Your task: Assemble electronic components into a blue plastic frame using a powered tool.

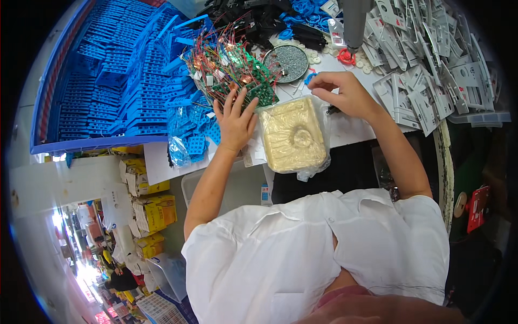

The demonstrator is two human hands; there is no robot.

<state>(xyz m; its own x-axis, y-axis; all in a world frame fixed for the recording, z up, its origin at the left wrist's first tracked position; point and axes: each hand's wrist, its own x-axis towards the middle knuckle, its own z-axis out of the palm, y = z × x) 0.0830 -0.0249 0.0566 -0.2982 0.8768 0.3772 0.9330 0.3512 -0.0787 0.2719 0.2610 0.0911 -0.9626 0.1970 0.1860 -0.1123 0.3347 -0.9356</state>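
Note:
My left hand [235, 120] lies with spread fingers at the edge of a pile of green circuit boards [263, 92] with red and black wires. Its fingertips touch the boards, and it holds nothing that I can see. To the right, my right hand [346, 93] hovers with bent fingers, thumb and forefinger apart. A small blue part [310, 79] lies by its fingertips, and a dark piece shows partly under the hand. Between my forearms sits a yellowish block wrapped in clear plastic [294, 135], with a round bump on top, at the table's near edge.
A blue crate [91, 143] of stacked blue plastic frames [110, 81] stands left. A round dish of small grey pieces [288, 62] sits behind the block. White printed cards [426, 92] heap up at right. A grey post [354, 24] hangs in from the top, above a red part [346, 56].

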